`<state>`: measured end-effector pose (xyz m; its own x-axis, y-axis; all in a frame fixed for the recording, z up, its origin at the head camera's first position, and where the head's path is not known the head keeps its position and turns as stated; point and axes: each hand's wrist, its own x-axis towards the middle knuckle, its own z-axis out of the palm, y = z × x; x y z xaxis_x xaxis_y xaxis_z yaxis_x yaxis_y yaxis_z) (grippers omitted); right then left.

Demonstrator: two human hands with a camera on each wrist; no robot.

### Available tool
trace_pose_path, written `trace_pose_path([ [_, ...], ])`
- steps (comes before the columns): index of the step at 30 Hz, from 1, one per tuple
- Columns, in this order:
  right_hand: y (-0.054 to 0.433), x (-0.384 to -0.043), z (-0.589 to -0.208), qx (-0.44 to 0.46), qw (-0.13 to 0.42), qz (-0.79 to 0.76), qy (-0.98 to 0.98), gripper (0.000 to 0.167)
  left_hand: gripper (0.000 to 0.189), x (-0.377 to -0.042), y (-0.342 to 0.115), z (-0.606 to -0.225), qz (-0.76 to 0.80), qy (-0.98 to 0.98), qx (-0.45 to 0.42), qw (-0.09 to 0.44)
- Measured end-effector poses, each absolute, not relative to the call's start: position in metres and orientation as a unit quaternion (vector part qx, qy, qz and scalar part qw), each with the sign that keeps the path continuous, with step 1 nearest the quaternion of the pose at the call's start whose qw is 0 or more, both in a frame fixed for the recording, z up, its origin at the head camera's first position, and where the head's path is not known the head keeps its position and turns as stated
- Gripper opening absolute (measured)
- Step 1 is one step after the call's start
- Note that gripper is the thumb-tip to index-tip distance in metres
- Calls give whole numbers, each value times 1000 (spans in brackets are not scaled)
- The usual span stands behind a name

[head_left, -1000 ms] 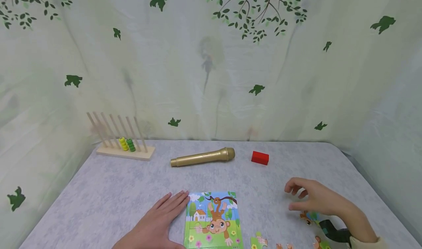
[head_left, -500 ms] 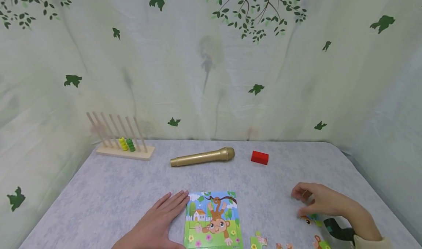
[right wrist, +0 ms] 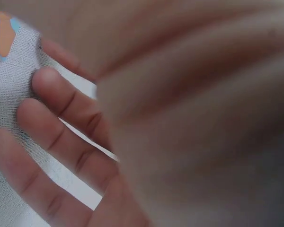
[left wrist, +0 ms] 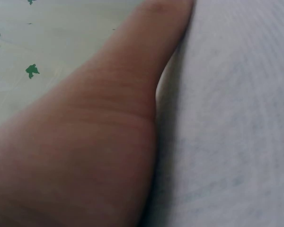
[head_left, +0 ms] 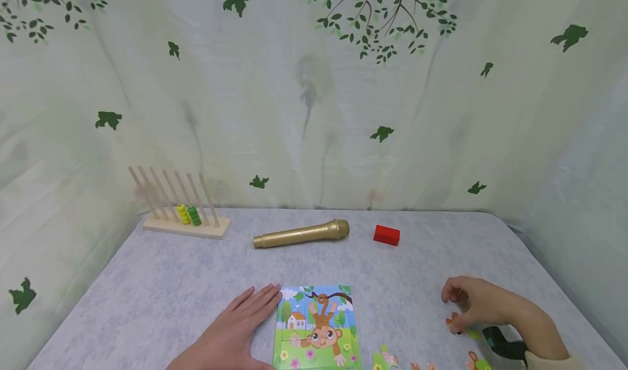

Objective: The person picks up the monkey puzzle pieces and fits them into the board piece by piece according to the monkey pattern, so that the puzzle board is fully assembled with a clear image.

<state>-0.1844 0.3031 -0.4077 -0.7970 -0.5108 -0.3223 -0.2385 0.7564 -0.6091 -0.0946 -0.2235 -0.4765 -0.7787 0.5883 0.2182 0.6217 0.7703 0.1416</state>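
My left hand (head_left: 235, 326) lies flat on the table, fingers extended, fingertips at the left edge of a monkey picture puzzle (head_left: 316, 326). Part of that hand (left wrist: 99, 109) fills the left wrist view. At the right, my right hand (head_left: 495, 304) hovers low with bent fingers, its thumb over a puzzle piece (head_left: 450, 320) that it partly hides. In the right wrist view the fingers (right wrist: 52, 125) are spread, their tips close to the cloth and nothing between them. A blue and orange puzzle piece (right wrist: 4, 35) shows beyond them.
Loose puzzle pieces lie along the front: a green one (head_left: 384, 358), a small pinkish one (head_left: 416, 366) and a brown-green one (head_left: 477, 361). Farther back are a peg abacus (head_left: 186, 228), a gold microphone (head_left: 301, 234) and a red block (head_left: 386, 235). A leaf-print curtain (head_left: 314, 97) hangs behind the table.
My right hand has moved to the right and down toward the table, its thumb now over the puzzle piece. The left hand and the monkey puzzle have stayed put.
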Motion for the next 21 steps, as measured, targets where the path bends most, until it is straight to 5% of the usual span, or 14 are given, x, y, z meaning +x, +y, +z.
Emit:
trace_pose_path([
  [21, 300, -179, -405, -209, 271, -317, 885, 29, 123, -95, -223, -476, -96, -940, -318, 81],
])
